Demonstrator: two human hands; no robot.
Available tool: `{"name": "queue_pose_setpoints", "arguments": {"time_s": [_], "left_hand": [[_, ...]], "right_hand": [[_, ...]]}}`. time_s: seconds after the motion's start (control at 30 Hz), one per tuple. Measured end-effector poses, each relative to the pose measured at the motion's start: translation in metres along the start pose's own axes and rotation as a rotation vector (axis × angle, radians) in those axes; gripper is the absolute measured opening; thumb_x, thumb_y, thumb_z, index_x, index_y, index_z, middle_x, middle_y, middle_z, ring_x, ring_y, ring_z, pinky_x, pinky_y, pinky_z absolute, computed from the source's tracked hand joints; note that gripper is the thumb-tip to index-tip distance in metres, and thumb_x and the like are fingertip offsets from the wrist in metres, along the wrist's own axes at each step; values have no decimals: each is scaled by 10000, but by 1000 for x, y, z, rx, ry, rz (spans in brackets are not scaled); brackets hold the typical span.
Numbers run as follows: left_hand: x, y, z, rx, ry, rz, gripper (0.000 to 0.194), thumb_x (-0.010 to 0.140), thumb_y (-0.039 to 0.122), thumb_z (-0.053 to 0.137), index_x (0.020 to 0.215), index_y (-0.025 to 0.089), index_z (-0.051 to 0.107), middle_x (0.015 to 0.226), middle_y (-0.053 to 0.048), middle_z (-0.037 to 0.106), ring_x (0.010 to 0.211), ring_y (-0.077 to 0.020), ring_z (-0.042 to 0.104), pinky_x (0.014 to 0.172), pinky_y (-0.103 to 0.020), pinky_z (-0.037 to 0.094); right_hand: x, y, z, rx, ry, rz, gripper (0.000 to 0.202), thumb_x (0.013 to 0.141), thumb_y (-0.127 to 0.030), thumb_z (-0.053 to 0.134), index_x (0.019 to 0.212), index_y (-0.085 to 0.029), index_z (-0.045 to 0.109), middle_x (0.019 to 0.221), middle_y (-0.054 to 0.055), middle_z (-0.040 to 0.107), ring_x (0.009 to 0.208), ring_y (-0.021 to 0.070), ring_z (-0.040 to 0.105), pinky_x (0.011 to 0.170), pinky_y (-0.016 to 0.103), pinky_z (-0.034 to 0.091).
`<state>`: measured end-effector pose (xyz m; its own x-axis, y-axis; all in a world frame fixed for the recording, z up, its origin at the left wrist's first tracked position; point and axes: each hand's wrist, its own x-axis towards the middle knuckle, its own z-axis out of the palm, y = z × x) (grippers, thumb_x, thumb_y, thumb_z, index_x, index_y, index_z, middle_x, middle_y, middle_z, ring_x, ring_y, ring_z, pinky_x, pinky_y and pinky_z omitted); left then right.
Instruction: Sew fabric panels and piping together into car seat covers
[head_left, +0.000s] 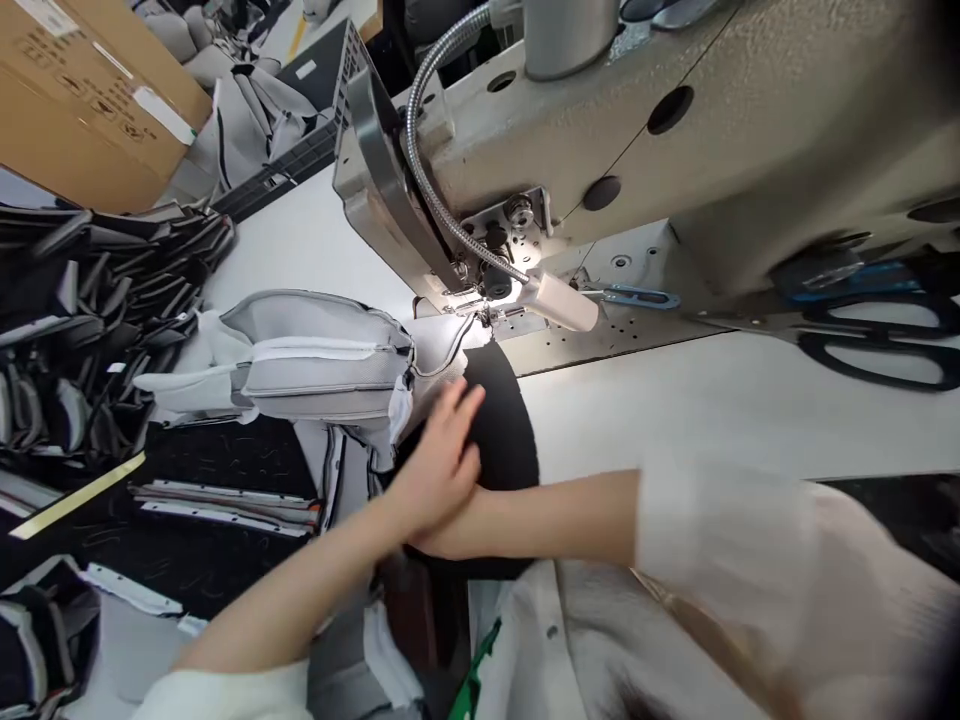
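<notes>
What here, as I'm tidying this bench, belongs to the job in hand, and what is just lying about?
In use:
sewing machine
lamp
black fabric under left hand and right hand
grey padded piece

Apparently lying about:
scissors
blue tool
cardboard box
yellow strip
piled fabric pieces, perhaps related

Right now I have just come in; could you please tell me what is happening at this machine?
A person is at a beige metal sewing machine. The left hand lies over flat black fabric, and the right hand is close below it, partly hidden. The black fabric and a light grey padded fabric piece reach the lit needle area.
</notes>
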<state>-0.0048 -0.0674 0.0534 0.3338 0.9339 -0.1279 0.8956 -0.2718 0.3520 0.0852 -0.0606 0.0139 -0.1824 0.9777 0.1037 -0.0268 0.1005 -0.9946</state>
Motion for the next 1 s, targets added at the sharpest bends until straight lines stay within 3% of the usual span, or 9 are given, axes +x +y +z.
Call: {"name": "queue_pose_setpoints", "arguments": {"time_s": [0.1, 0.17, 0.23, 0.3, 0.43, 0.6, 0.67, 0.8, 1.0], "left_hand": [[39, -35, 9, 175, 99, -103, 539, 850, 168, 401, 1384, 113, 351, 1387, -189, 429, 1305, -291, 408, 1061, -469, 359], [53, -52, 8, 318, 189, -117, 481, 848, 199, 461, 1322, 129, 421, 1344, -195, 453, 1250, -317, 451, 1020, -485, 375], [62, -62, 3, 416, 274, -94, 377, 846, 212, 493, 1213, 127, 502, 1296, -198, 482, 1201, -327, 475, 989, -489, 379], [71, -68, -6, 480, 334, -68, 297, 846, 203, 498, 1125, 109, 537, 1246, -209, 510, 1160, -335, 486, 962, -494, 377], [91, -81, -27, 595, 359, -10, 305, 866, 192, 474, 1154, 122, 545, 1219, -219, 520, 1119, -351, 482, 916, -513, 359], [103, -89, -46, 735, 179, 223, 397, 893, 119, 369, 1213, 222, 580, 1135, -173, 576, 1044, -314, 518, 853, -471, 400], [104, -88, -50, 758, 71, 319, 464, 885, 90, 359, 1269, 266, 553, 1048, -147, 605, 966, -284, 547, 818, -442, 430], [107, -76, -55, 808, -45, 423, 562, 852, 37, 373, 1335, 298, 493, 993, -109, 634, 919, -253, 572, 783, -393, 468], [106, -40, -58, 783, -126, 340, 518, 860, 72, 422, 1303, 322, 521, 1240, -75, 591, 1033, -235, 579, 816, -357, 503]], "right_hand": [[6, -1, -62, -104, -513, -163, 222, 808, -11, 475, 784, -106, 675, 946, 62, 711, 915, 151, 667, 892, 391, 528], [21, -1, -102, -422, -808, -429, 303, 738, 14, 589, 973, -148, 690, 1208, 140, 616, 1167, 252, 553, 1051, 494, 368], [39, 0, -127, -806, -927, -653, 493, 756, 4, 580, 1219, -164, 586, 1373, 207, 455, 1293, 336, 408, 1053, 606, 276], [55, 4, -135, -1019, -883, -776, 550, 802, -18, 534, 1323, -189, 494, 1399, 211, 422, 1309, 334, 385, 1033, 600, 299], [76, 13, -116, -1075, -735, -993, 457, 902, -66, 404, 1331, -206, 474, 1368, 163, 477, 1286, 290, 418, 956, 527, 391], [70, 22, -98, -1136, -502, -987, 352, 915, -63, 356, 1175, -108, 589, 1263, 188, 562, 1130, 268, 539, 867, 446, 434], [60, 25, -98, -1090, -558, -967, 335, 902, -102, 414, 1180, -142, 597, 1277, 162, 560, 1143, 268, 536, 925, 455, 404], [50, 26, -99, -971, -798, -941, 459, 828, -210, 564, 1287, -210, 538, 1362, 147, 490, 1276, 330, 422, 1030, 520, 312], [52, 23, -106, -963, -850, -943, 458, 835, -139, 517, 1291, -180, 539, 1314, 148, 534, 1266, 330, 437, 1041, 514, 324]]}}
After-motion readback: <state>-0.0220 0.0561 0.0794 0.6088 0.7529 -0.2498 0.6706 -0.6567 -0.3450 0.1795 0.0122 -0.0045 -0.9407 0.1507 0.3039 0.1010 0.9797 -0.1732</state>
